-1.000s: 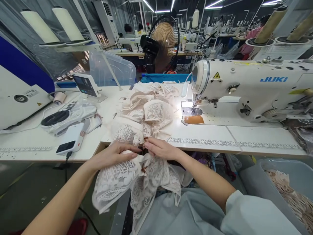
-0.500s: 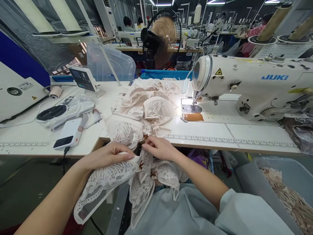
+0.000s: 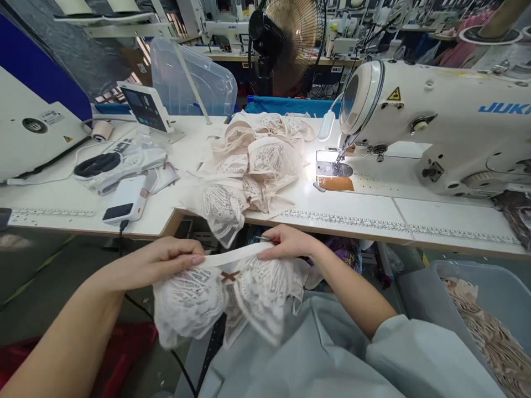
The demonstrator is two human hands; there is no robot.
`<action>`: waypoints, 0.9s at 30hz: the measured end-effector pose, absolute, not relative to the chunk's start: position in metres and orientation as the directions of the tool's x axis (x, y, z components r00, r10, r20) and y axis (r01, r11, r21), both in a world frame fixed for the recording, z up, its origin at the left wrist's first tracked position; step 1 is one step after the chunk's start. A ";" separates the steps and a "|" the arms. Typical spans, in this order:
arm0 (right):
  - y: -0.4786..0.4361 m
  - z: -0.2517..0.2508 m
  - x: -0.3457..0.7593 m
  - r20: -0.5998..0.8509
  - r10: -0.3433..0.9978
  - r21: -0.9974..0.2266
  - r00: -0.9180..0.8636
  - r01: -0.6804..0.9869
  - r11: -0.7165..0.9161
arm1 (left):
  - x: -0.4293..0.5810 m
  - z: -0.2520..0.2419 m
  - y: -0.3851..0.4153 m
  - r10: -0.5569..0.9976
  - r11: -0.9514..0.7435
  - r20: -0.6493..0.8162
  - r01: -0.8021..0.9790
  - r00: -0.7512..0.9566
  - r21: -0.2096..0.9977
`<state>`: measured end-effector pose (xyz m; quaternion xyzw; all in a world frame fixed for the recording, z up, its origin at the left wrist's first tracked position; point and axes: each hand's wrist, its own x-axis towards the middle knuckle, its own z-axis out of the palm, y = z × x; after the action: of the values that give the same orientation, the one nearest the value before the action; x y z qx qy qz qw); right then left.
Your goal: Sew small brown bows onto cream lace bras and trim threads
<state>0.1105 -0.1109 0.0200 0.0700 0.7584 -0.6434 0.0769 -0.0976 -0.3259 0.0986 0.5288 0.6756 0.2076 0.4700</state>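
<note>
A cream lace bra [image 3: 188,301] hangs stretched between my hands over my lap, with a small brown bow [image 3: 229,276] at its centre. My left hand [image 3: 168,262] pinches one end of its smooth upper band. Closed on the other end is my right hand [image 3: 290,243]. A thin dark and reddish tool [image 3: 269,239] sticks out of the right hand's fingers; its kind is mostly hidden. Just beyond lies a heap of similar lace bras [image 3: 274,160] on the table, one cup drooping over the front edge.
A white sewing machine [image 3: 415,105] stands on the right of the table [image 3: 352,207]. To the left lie a white power bank [image 3: 126,199] with a cable and a small display [image 3: 145,108]. A grey bin [image 3: 489,271] of beige pieces sits low right; a fan [image 3: 290,44] stands behind.
The bra has been drawn off the heap's edge and spread between my hands. My right hand has moved right, my left slightly left. The view has tilted down.
</note>
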 end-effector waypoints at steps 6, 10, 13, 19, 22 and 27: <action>-0.110 0.022 0.115 -0.255 0.006 -0.967 -0.967 0.255 0.027 | -0.072 0.053 -0.312 0.827 0.427 -0.514 0.340 0.228 0.838; -0.111 0.014 0.114 -0.303 0.017 -0.952 -0.953 0.302 -0.043 | -0.060 0.033 -0.302 0.815 0.451 -0.516 0.273 0.262 0.850; -0.110 0.009 0.116 -0.313 0.037 -0.949 -0.949 0.312 -0.040 | -0.059 0.025 -0.301 0.827 0.452 -0.496 0.212 0.265 0.867; -0.111 0.000 0.116 -0.340 0.026 -0.939 -0.940 0.338 -0.056 | -0.057 0.008 -0.303 0.819 0.482 -0.520 0.202 0.243 0.853; -0.109 -0.005 0.114 -0.347 0.004 -0.937 -0.938 0.346 -0.048 | -0.055 0.001 -0.303 0.820 0.489 -0.521 0.182 0.238 0.853; -0.112 -0.007 0.120 -0.268 0.127 -0.887 -0.955 0.296 0.354 | -0.050 -0.001 -0.306 0.822 0.500 -0.525 0.164 0.222 0.851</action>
<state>0.1196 -0.1125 -0.0072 0.1293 0.8192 -0.5534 0.0764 -0.0500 -0.3055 -0.0009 0.4319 0.5704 0.2524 0.6514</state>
